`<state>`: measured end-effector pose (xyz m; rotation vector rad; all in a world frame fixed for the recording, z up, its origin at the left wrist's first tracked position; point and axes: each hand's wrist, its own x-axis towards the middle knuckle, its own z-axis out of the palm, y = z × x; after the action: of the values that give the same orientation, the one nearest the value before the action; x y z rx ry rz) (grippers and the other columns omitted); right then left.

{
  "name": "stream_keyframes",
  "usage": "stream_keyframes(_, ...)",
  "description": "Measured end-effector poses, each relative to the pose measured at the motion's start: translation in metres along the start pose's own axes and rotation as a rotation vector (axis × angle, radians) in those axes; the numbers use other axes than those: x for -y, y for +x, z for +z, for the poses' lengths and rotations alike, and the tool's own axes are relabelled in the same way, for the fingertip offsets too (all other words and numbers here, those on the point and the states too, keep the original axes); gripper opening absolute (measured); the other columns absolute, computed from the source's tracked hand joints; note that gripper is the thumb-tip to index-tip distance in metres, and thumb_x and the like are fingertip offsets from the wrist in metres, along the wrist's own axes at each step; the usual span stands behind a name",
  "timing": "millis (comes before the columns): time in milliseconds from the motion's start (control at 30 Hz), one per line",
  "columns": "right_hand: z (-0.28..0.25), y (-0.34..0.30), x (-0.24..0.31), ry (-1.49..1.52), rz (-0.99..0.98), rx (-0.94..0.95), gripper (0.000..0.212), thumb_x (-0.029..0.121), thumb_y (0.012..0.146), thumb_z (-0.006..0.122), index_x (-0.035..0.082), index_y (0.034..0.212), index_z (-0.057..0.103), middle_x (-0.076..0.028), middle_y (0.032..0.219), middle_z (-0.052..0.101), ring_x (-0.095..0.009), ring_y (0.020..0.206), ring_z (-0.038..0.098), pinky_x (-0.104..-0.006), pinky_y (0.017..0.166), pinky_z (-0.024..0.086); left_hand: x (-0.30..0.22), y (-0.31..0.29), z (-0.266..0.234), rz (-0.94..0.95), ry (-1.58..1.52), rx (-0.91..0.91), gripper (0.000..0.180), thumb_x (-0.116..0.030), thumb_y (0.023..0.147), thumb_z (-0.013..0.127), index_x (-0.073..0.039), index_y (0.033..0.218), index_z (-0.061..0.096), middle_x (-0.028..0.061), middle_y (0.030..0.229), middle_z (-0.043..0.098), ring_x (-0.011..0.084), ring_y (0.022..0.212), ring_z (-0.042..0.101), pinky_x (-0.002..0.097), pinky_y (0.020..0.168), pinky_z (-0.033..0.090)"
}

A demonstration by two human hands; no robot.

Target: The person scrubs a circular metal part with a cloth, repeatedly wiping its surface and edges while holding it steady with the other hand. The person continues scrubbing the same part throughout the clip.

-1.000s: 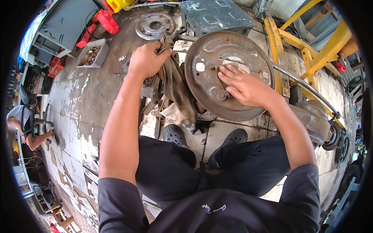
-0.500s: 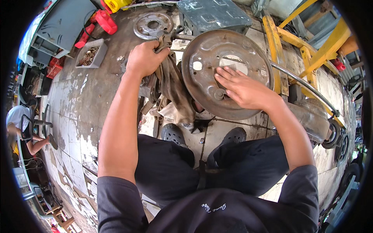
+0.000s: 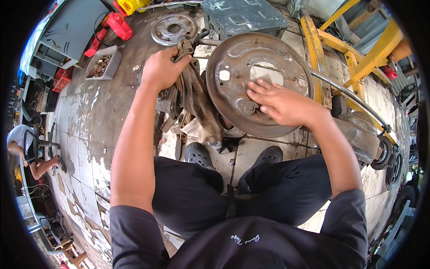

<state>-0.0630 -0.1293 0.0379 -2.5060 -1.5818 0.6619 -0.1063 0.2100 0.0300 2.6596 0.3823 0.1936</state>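
Note:
My left hand [image 3: 160, 71] is closed round a bunched brown cloth [image 3: 197, 101] beside the ringed end of a metal rod. The cloth hangs down toward the floor. A round, rusty brake backing plate [image 3: 227, 101] stands in front of me, tilted, with a large centre hole and several smaller openings. My right hand [image 3: 289, 105] lies on its face just below the centre hole, fingers stretched out. Whether anything thin lies under the palm is hidden. Behind the plate passes the long metal rod [image 3: 349, 93], which shows again on the right.
A grey metal case [image 3: 244, 18] and a second round plate [image 3: 163, 31] lie beyond. A tray of small parts [image 3: 104, 65] and red canisters [image 3: 120, 26] are at left. Yellow frame [image 3: 312, 54] and axle housing [image 3: 356, 134] stand right. Another person [image 3: 27, 143] sits far left.
Both hands keep their places on the cloth and the plate; the right hand has barely shifted. The whole view has moved slightly. The person at far left has moved an arm.

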Motion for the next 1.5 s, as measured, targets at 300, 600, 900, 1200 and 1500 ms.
stream_keyframes(300,0.007,-0.008,0.008,-0.058,0.068,-0.002,0.057,0.025,0.105,0.042,0.008,0.157,0.028,-0.01,0.166,0.021,-0.031,0.153,0.018,-0.049,0.125,0.02,-0.006,0.0,-0.001,-0.017,0.016,0.022,0.05,-0.05,0.087,0.067,-0.008,0.113,0.074,0.0207,0.103,0.072,0.0369,0.098,0.068,0.043,0.088,0.051)
stream_keyframes(600,0.012,-0.007,0.018,-0.143,0.128,-0.003,0.075,0.049,0.103,0.043,0.003,0.159,0.02,-0.016,0.167,0.016,-0.033,0.154,0.015,-0.0521,0.124,0.018,-0.006,0.0,-0.002,-0.024,0.025,0.021,0.051,-0.05,0.087,0.067,-0.007,0.113,0.074,0.021,0.105,0.072,0.0364,0.1,0.068,0.0424,0.089,0.05)
stream_keyframes(900,0.023,-0.006,0.039,-0.271,0.26,-0.046,0.098,0.071,0.094,0.043,0.003,0.159,0.017,-0.016,0.167,0.017,-0.034,0.154,0.016,-0.0531,0.124,0.013,-0.005,0.001,0.0,-0.014,0.048,-0.012,0.05,-0.05,0.087,0.067,-0.007,0.112,0.074,0.0213,0.104,0.072,0.0369,0.1,0.068,0.0426,0.089,0.051)
stream_keyframes(1200,0.024,-0.005,0.047,-0.279,0.342,-0.032,0.099,0.072,0.094,0.042,-0.002,0.158,0.019,-0.02,0.165,0.019,-0.034,0.153,0.02,-0.0516,0.124,0.014,-0.007,0.0,-0.001,-0.02,0.05,0.002,0.05,-0.05,0.087,0.067,-0.007,0.111,0.074,0.0215,0.103,0.072,0.0377,0.1,0.067,0.0431,0.089,0.05)
stream_keyframes(1500,0.024,-0.009,0.046,-0.299,0.335,-0.042,0.1,0.072,0.094,0.042,-0.003,0.157,0.021,-0.021,0.165,0.021,-0.035,0.152,0.022,-0.0513,0.124,0.017,0.0,0.003,0.002,-0.018,0.053,-0.012,0.049,-0.05,0.087,0.067,-0.008,0.111,0.074,0.0214,0.104,0.072,0.0371,0.101,0.068,0.0428,0.089,0.05)
